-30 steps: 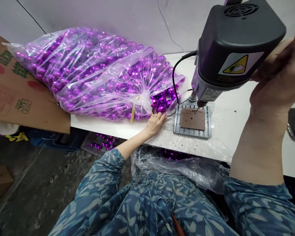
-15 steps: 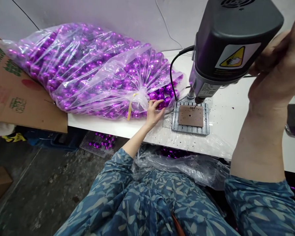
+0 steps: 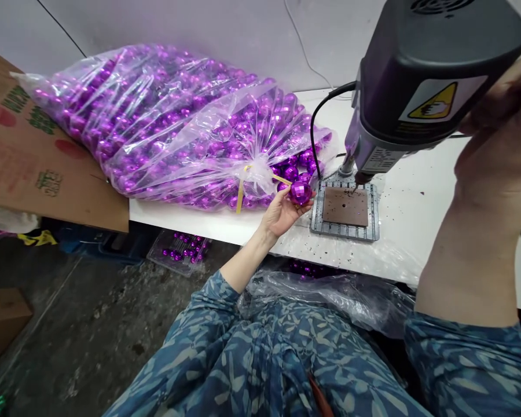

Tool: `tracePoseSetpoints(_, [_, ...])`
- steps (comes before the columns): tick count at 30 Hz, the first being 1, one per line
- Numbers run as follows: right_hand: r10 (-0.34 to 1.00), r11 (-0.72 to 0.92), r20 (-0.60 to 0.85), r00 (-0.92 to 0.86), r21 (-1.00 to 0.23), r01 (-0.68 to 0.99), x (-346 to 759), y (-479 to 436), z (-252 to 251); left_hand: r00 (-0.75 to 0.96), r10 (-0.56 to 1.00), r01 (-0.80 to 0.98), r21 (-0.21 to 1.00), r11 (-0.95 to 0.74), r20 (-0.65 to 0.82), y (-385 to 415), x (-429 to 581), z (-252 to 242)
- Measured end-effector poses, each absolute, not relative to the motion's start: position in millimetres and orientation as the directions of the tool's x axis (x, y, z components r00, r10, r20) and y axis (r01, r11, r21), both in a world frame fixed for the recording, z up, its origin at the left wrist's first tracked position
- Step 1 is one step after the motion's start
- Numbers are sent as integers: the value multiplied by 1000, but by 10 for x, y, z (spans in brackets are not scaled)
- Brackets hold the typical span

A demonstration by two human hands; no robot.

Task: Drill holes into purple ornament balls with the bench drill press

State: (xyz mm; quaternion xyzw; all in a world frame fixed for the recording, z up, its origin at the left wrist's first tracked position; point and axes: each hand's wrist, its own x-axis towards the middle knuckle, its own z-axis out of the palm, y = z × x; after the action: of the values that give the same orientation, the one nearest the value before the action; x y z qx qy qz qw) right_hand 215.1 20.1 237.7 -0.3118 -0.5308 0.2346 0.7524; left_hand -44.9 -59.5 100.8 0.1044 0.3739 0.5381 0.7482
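The left hand (image 3: 285, 215) grasps a faceted purple bauble (image 3: 301, 193) in curled fingers, holding it just beside the grey perforated fixture (image 3: 316, 223), whose brown plate (image 3: 345, 207) is positioned directly under the bit of the bench drill (image 3: 421, 75). The right hand (image 3: 495, 139) is raised against the drill housing, steadying it; whether its fingers are clenched cannot be told. The tied bag of baubles (image 3: 178, 133) lies on the bench (image 3: 399, 231), within the left hand's reach.

Printed cardboard (image 3: 26, 145) at left; below, apparently a clear tray (image 3: 158, 255) of baubles (image 3: 183, 248).
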Motion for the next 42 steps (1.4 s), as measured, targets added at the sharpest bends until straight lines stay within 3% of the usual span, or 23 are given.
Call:
tracePoseSetpoints(5, [613,751,716,333,-659,35,2060,155,2425,95,900,-751,563,345,-425,-567,-279,907])
tracePoseSetpoints(9, [597,779,726,340,-626,-33,2012,112,2469,60,939,-670,684,290,-340,-533,-182,773])
tracePoseSetpoints(12, [606,771,724,330,-636,-21,1999,86,2482,-49,990,-497,863,88,-129,-495,-207,661])
tracePoseSetpoints(15, [605,772,731,317,-636,-7,1994,78,2484,-121,964,-93,964,-249,237,-390,-375,579])
tracePoseSetpoints(17, [600,779,734,319,-627,-21,1988,79,2484,-41,907,271,879,-393,419,-284,-553,550])
tracePoseSetpoints(20, [597,782,728,337,-622,-40,1980,81,2484,110,875,715,574,-399,471,-146,-832,521])
tracePoseSetpoints(22, [604,776,726,331,-629,-36,1981,81,2480,123,886,851,412,-326,447,-122,-983,485])
tracePoseSetpoints(25, [602,779,732,319,-626,-33,1995,89,2469,107,891,904,330,-272,441,-201,-1147,382])
tracePoseSetpoints(29, [598,783,739,311,-621,-31,2012,112,2459,122,870,864,381,-330,478,-378,-1237,234])
tracePoseSetpoints(32, [601,774,731,324,-633,-9,2011,117,2462,8,850,719,588,-371,527,-483,-1115,234])
tracePoseSetpoints(34, [605,767,723,334,-642,-1,2004,119,2467,-130,882,445,821,-357,454,-544,-930,318])
tracePoseSetpoints(36, [604,769,722,337,-639,-9,1996,125,2472,-171,961,27,976,-216,218,-597,-710,457])
tracePoseSetpoints(39, [584,789,732,350,-614,-33,1988,128,2477,7,987,-432,890,146,-159,-636,-425,676])
tracePoseSetpoints(42, [596,779,730,334,-627,-21,1985,107,2478,82,947,-577,759,300,-312,-611,-259,792])
